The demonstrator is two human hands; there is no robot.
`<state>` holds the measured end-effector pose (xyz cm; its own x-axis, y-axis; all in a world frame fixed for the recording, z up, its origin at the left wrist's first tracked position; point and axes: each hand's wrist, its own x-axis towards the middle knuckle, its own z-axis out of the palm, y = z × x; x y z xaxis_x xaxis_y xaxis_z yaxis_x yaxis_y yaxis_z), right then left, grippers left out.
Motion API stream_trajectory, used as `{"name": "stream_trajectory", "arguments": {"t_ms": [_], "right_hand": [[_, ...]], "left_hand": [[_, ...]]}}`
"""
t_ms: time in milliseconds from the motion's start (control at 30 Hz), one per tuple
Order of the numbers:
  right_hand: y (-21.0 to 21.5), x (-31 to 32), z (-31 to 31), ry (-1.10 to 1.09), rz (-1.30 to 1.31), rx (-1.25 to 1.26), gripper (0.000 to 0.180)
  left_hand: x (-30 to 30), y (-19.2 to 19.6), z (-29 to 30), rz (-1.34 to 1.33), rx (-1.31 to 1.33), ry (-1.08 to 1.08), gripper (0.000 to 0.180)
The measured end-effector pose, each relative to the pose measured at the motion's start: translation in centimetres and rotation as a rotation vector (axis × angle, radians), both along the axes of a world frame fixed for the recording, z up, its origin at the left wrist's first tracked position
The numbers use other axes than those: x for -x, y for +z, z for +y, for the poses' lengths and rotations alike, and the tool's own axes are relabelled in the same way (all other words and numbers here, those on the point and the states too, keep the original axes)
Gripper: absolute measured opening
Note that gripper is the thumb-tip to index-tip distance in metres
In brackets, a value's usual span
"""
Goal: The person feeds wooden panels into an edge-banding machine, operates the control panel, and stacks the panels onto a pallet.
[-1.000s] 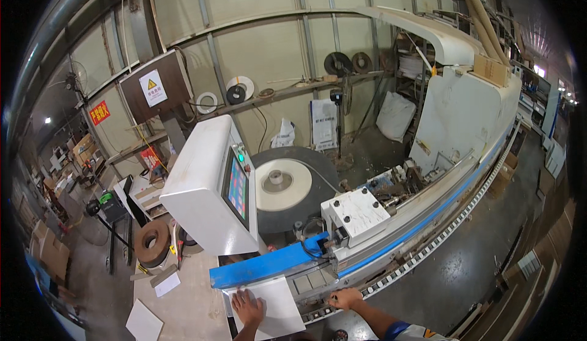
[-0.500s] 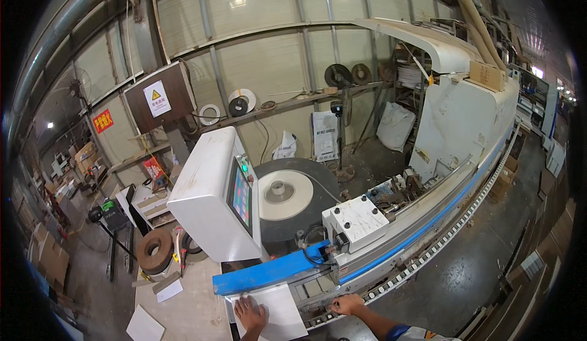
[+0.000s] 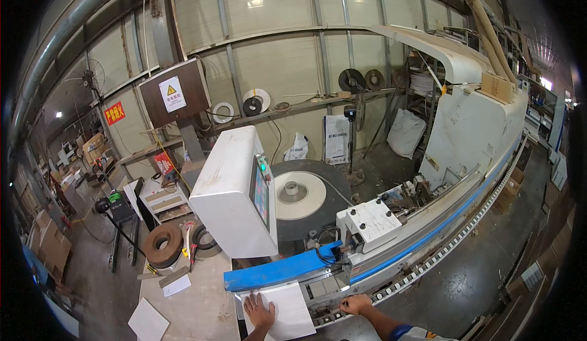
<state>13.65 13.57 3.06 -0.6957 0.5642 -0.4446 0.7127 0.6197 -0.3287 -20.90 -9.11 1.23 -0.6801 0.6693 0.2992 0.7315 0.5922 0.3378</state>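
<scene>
With the white board as the middle of the clock and twelve pointing away from the person, the white board lies flat at the bottom of the view, just to the right of the tabletop; the two hands are apart from each other, the left hand resting palm down on the board's nine o'clock side with its fingers spread; the right hand is at three o'clock, off the board, curled at the machine's near edge by the end of the track, and whether it grips anything I cannot tell; at twelve o'clock a blue bar runs along the board's far edge, with a large round turntable well beyond it; the white screen box stands at eleven o'clock; a white block with black knobs sits between one and two o'clock; out at ten o'clock a brown roll lies on the tabletop, with a red-handled tool just beside it; at nine o'clock, on the tabletop's near left part, lies a white square sheet.
</scene>
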Motion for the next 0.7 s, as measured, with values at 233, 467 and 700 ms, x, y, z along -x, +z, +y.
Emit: {"name": "stream_trajectory", "arguments": {"t_ms": [233,467,700], "right_hand": [[-0.6,-0.3,0.2,0.006,-0.021,-0.102,0.053],[-2.3,-0.3,0.6,-0.025,-0.016,0.009,0.062],[2.5,-0.6,-6.1,-0.340,0.220,-0.290,0.055]], "left_hand": [[-0.3,0.0,0.6,-0.028,-0.041,-0.014,0.073],[-0.5,-3.4,-2.1,0.050,0.006,-0.025,0.082],[-0.5,-0.8,-1.0,-0.193,0.030,-0.051,0.079]]}}
